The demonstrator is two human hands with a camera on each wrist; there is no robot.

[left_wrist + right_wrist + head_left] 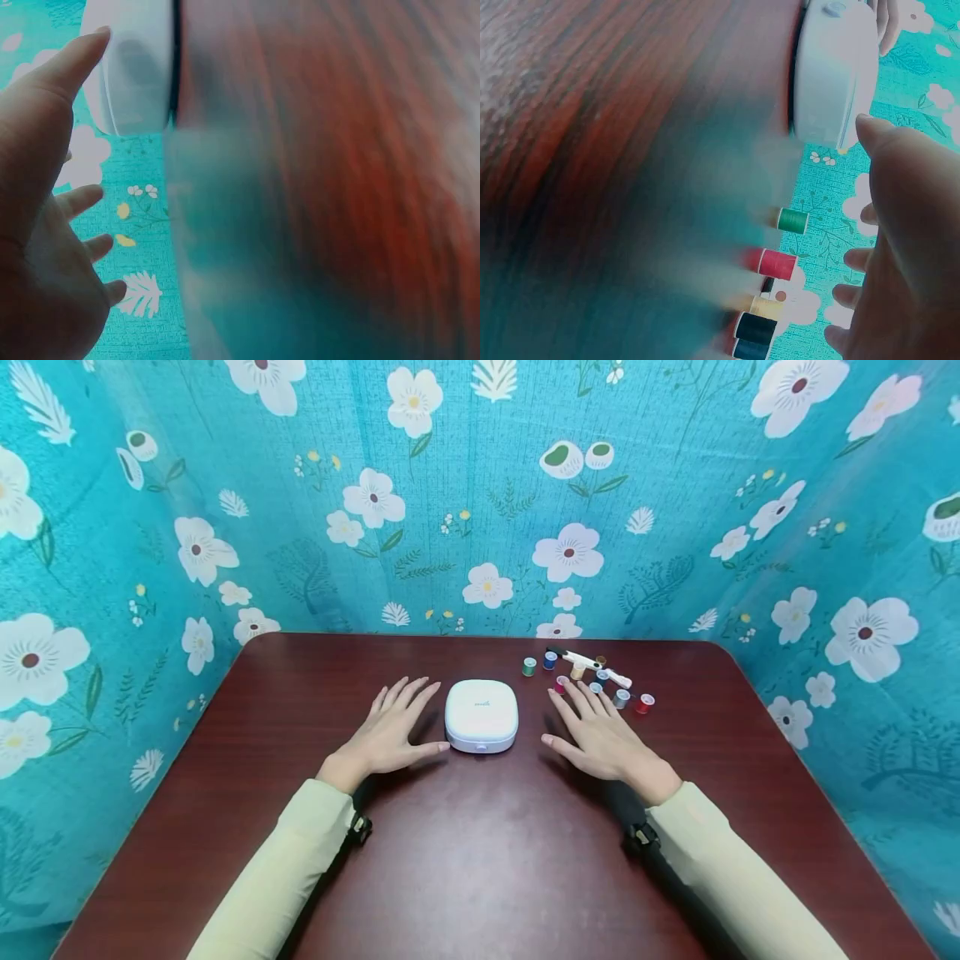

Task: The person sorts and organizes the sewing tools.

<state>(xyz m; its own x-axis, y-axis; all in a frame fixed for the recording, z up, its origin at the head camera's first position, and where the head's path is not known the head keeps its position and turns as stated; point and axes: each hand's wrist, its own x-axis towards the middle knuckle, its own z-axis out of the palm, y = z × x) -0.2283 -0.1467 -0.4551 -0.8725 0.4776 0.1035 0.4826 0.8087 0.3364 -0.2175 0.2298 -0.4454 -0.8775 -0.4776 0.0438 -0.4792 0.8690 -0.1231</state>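
Observation:
A small white case (482, 714) with rounded corners and a front catch sits closed on the table. My left hand (390, 731) is spread just left of it, fingers straight, thumb tip right at the case's side. To the right of the case my right hand (603, 739) is also spread and holds nothing. Just beyond its fingertips are several thread spools, among them a green spool (793, 220), a pink-red spool (778, 264) and a red spool (645, 703). Among the spools lies a slim white tool (585, 660) with a black end, its kind unclear.
The dark red-brown table (480, 860) has a glossy top that mirrors its surroundings. A turquoise flowered cloth (450, 527) hangs behind and along both sides of it. Black wrist straps (360, 828) show below the sleeves.

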